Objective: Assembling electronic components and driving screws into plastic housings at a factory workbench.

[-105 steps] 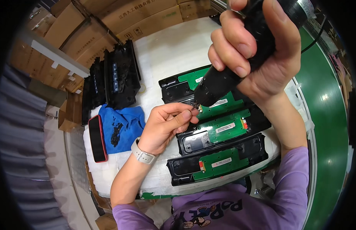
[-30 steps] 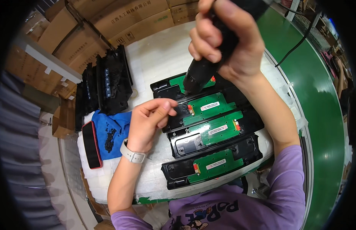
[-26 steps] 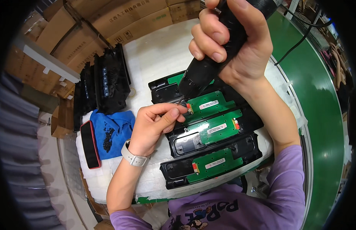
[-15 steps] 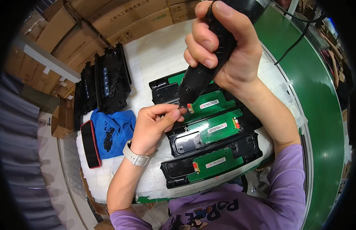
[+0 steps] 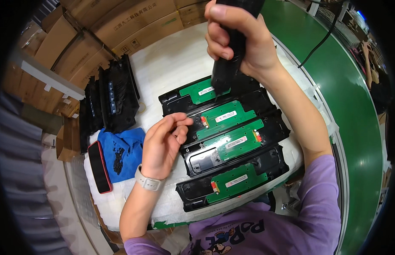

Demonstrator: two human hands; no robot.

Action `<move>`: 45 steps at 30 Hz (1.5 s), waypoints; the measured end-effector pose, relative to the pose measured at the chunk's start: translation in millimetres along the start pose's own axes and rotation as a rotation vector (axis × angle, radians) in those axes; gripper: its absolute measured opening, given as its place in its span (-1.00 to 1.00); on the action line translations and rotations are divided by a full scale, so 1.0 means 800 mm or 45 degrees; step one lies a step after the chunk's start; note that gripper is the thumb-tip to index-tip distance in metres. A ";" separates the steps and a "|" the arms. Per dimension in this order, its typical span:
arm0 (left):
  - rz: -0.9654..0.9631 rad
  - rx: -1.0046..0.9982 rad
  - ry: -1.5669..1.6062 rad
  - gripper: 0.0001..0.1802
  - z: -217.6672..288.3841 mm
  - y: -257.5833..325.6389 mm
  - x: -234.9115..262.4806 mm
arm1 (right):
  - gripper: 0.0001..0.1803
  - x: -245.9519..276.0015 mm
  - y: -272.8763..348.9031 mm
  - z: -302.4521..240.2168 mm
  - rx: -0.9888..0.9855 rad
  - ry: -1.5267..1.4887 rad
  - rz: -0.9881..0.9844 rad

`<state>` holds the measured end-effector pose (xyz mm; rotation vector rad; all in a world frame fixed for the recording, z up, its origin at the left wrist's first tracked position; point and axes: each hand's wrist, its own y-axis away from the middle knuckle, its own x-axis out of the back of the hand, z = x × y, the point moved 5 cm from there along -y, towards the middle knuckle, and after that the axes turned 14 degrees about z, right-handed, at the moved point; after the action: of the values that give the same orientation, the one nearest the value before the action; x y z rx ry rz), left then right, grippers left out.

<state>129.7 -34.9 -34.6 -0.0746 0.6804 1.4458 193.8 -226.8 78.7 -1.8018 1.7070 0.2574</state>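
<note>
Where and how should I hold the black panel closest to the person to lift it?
Probably best to grip the black panel by its two short ends, one hand from the left, one from the right: it is long and narrow, its ends are bare, and the green circuit board sits between them.

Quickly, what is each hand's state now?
Left hand: loosely curled; whether it holds anything small cannot be told.
Right hand: closed, holding black tool.
</note>
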 end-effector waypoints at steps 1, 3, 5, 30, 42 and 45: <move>0.023 0.036 0.113 -0.74 0.000 0.001 0.003 | -0.77 0.001 -0.002 -0.009 0.215 0.269 -0.061; 0.068 0.020 0.090 -0.75 0.000 0.003 0.001 | -0.78 0.015 -0.007 -0.005 0.261 0.378 -0.039; 0.112 0.007 0.068 -0.75 0.000 0.001 0.002 | -0.75 0.027 -0.011 0.004 0.176 0.348 -0.021; -0.100 0.085 -0.045 -0.88 0.005 0.005 -0.006 | -0.80 0.017 -0.005 0.020 0.232 0.539 -0.180; -0.239 0.037 -0.062 -0.88 -0.009 0.006 -0.016 | -0.80 -0.034 -0.001 -0.031 0.788 -0.134 -1.084; -0.211 0.024 -0.083 -0.87 -0.011 0.006 -0.011 | -0.80 -0.039 0.002 -0.024 0.806 -0.155 -1.087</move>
<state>121.9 -45.8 -35.7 -0.0674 0.6200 1.2774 183.0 -211.5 110.0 -1.7737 0.6857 -0.4741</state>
